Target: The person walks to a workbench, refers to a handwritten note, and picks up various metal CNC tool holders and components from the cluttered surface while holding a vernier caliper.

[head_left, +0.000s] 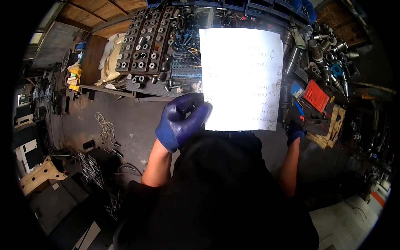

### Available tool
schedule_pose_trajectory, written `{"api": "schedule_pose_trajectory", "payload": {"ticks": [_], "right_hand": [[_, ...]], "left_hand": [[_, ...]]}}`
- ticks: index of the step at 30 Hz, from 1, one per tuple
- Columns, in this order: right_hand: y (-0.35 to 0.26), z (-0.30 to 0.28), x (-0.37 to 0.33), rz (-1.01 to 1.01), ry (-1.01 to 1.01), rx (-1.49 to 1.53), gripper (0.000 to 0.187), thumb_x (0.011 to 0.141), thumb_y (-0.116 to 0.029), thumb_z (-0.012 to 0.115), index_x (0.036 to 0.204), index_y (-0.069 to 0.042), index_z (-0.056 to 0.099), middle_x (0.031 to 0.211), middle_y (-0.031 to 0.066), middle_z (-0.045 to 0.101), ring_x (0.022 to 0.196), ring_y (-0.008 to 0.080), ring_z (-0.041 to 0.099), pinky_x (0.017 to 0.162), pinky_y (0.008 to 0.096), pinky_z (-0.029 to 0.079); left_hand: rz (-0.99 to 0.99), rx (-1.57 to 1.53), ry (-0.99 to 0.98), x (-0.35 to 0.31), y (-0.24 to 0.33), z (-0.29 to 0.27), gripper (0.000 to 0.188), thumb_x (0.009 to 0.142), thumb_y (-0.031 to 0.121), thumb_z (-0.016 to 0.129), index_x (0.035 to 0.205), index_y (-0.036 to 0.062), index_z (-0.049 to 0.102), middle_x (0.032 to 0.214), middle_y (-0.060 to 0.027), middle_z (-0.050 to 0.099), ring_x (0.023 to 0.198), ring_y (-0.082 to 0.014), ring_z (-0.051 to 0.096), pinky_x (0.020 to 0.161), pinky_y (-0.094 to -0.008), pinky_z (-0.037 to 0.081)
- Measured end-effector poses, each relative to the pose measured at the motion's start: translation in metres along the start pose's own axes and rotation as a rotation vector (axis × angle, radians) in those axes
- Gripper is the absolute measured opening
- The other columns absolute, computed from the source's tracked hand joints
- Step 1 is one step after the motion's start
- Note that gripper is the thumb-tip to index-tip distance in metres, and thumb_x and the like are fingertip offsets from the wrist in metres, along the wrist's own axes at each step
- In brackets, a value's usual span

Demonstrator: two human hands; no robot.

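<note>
My left hand point(183, 118), in a blue and purple coated glove, is closed on the lower left edge of a white sheet of paper point(241, 79). Thumb and fingers pinch the sheet, which hangs upright before my chest with faint handwriting on it and dark smudges near its right side. The paper hides the middle of the workbench. My right hand point(295, 132), also in a dark blue glove, is low at the bench's front edge, beside a long dark tool holder point(286, 100). Shadow hides its fingers, so I cannot make out their shape.
A rack of collets point(143, 41) stands at the bench's left, beside a blue perforated tray point(186, 71) with drill bits. Several metal tool holders point(329, 54) are heaped at right, near a red card point(316, 96). Coiled cord point(106, 128) lies on the floor at left.
</note>
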State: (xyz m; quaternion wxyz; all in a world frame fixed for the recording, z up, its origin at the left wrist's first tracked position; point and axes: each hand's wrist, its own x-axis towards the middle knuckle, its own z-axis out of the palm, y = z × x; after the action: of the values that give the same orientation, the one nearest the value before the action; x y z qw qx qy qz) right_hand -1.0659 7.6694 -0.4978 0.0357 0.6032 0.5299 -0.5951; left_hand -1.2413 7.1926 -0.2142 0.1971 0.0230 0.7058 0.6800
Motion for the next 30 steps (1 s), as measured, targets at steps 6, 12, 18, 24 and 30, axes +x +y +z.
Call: {"api": "schedule_pose_trajectory", "payload": {"ticks": [6,12,18,24,30], "right_hand": [[0.018,-0.011,0.025,-0.143,-0.012,-0.126,0.022,0.095,-0.032,0.063,0.098,-0.013,0.054,0.071,0.0076,0.061,0.052,0.0194,0.056,0.044,0.0330,0.038],[0.000,0.001,0.004,-0.035,0.029,-0.037,0.023,0.095,-0.033,0.063,0.098,-0.012,0.054,0.070,0.0078,0.061,0.053,0.0203,0.057,0.044,0.0335,0.039],[0.004,-0.003,0.014,-0.026,-0.016,-0.013,0.023,0.095,-0.033,0.063,0.096,-0.012,0.053,0.068,0.0090,0.061,0.051,0.0216,0.056,0.043,0.0346,0.039],[0.002,-0.004,0.015,-0.003,-0.004,0.010,0.023,0.094,-0.033,0.064,0.098,-0.013,0.054,0.071,0.0093,0.062,0.053,0.0218,0.057,0.044,0.0353,0.039],[0.016,-0.009,0.029,-0.036,0.010,0.054,0.021,0.094,-0.029,0.063,0.104,-0.013,0.056,0.073,0.0079,0.062,0.055,0.0200,0.058,0.045,0.0346,0.041]], "left_hand": [[-0.016,-0.020,0.011,0.000,0.000,0.001,0.009,0.088,0.002,0.068,0.095,-0.0019,0.065,0.074,0.0014,0.060,0.065,-0.0035,0.052,0.057,-0.0212,0.042],[-0.015,-0.009,0.003,-0.001,-0.004,-0.002,0.007,0.088,0.002,0.068,0.094,-0.0017,0.064,0.072,0.0019,0.058,0.064,-0.0033,0.050,0.056,-0.0215,0.040],[0.000,-0.021,0.004,-0.001,-0.003,-0.001,0.004,0.089,0.002,0.066,0.091,-0.0006,0.064,0.071,0.0026,0.057,0.064,-0.0031,0.049,0.056,-0.0217,0.040],[-0.021,-0.031,-0.009,0.001,-0.003,-0.002,0.004,0.089,0.002,0.067,0.091,0.0000,0.064,0.072,0.0032,0.058,0.065,-0.0031,0.049,0.056,-0.0216,0.040],[-0.024,0.018,-0.059,0.004,-0.008,-0.002,0.010,0.090,0.001,0.062,0.097,-0.0033,0.068,0.081,0.0000,0.065,0.074,-0.0064,0.056,0.067,-0.0234,0.046]]}}
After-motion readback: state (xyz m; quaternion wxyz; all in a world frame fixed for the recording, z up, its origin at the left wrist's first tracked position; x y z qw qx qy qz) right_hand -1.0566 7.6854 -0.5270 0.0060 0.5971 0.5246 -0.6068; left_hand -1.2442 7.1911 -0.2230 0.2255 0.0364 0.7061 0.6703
